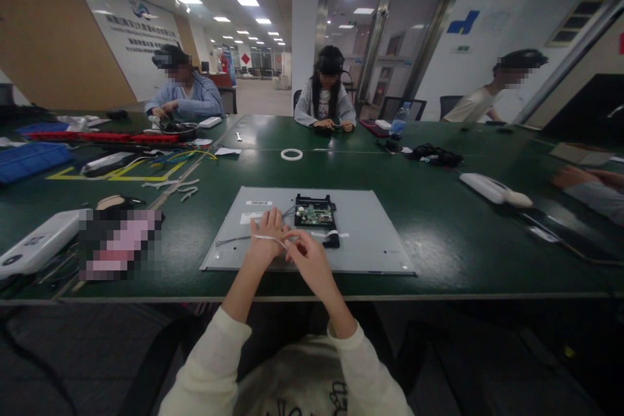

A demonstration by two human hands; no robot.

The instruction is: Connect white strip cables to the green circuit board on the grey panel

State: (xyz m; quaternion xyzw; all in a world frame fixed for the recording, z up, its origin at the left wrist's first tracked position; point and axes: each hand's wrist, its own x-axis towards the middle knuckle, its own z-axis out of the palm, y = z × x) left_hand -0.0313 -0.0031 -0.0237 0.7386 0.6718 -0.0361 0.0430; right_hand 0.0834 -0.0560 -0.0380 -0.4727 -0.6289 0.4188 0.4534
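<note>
A flat grey panel (370,227) lies on the table before me, with a green circuit board (316,214) in a black frame on its back. My left hand (267,234) rests on the panel left of the board, fingers stretched out. Across the back of that hand runs a thin white strip (267,238); whether it is tape or cord I cannot tell. My right hand (307,257) pinches the strip's right end between thumb and finger. Grey wires (234,240) come out from beside my left hand. A black connector piece (332,240) sits below the board.
A white tape roll (291,155) lies beyond the panel. To the left are a white device (39,244), grey brackets (188,192) and a blue tray (34,161); to the right, another white device (492,190). Several people sit around the table (439,240), one with hands at the right edge.
</note>
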